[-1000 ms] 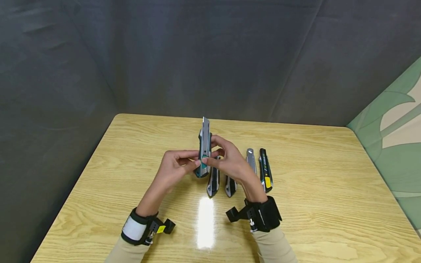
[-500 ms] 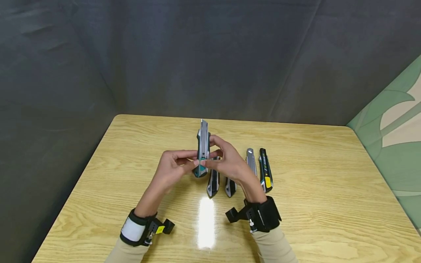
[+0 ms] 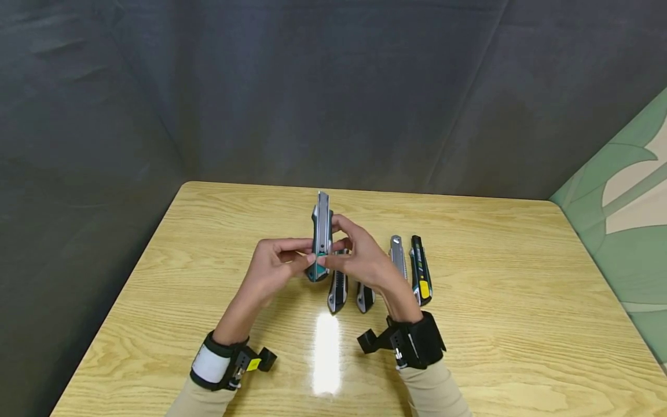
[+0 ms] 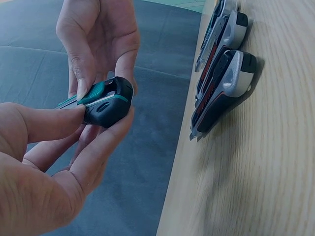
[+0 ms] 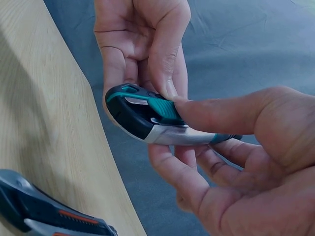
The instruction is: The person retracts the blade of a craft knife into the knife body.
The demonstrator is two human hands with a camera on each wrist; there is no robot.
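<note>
Both hands hold one utility knife (image 3: 324,231) up over the table, its blade end pointing away. The left hand (image 3: 273,263) grips the butt end of the handle from the left, thumb on top and fingers beneath. From the other side, the right hand (image 3: 367,258) pinches the handle, with its thumb tip at the ridged teal slider (image 5: 165,107). A short length of silver blade (image 3: 323,198) sticks out past the nose in the head view. The wrist views show the dark, rounded butt (image 4: 113,109) of the handle; the blade tip is hidden there.
Two black and silver utility knives, a nearer one (image 3: 338,289) and one partly behind the right hand (image 3: 366,296), lie on the wooden table (image 3: 521,301). Farther right are a silver knife (image 3: 398,252) and a black one with a yellow patch (image 3: 422,272). A dark curtain (image 3: 333,98) hangs behind.
The blade has slid back toward the handle, so less of it sticks out. The teal slider and the right thumb have moved slightly toward the butt; the knife has shifted a little left.
</note>
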